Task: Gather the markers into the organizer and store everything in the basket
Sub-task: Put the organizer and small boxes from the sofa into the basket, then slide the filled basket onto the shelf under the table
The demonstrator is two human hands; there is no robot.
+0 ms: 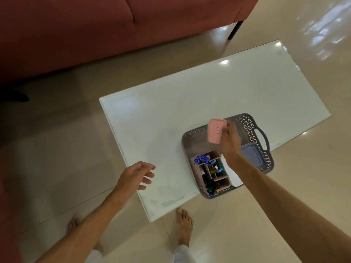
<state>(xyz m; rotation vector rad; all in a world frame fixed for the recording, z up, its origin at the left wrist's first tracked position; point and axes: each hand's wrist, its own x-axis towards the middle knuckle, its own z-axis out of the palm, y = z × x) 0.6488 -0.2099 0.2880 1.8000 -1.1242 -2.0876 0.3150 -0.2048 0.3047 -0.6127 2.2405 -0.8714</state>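
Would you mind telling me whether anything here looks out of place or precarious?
The basket overhangs the near edge of the table, so it could tip. The right hand holds a pink box above it.

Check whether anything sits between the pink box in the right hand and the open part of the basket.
Nothing visible does. The right hand holds the pink box above the basket, whose far-left floor is bare; the organizer and the blue lid lie nearer the person.
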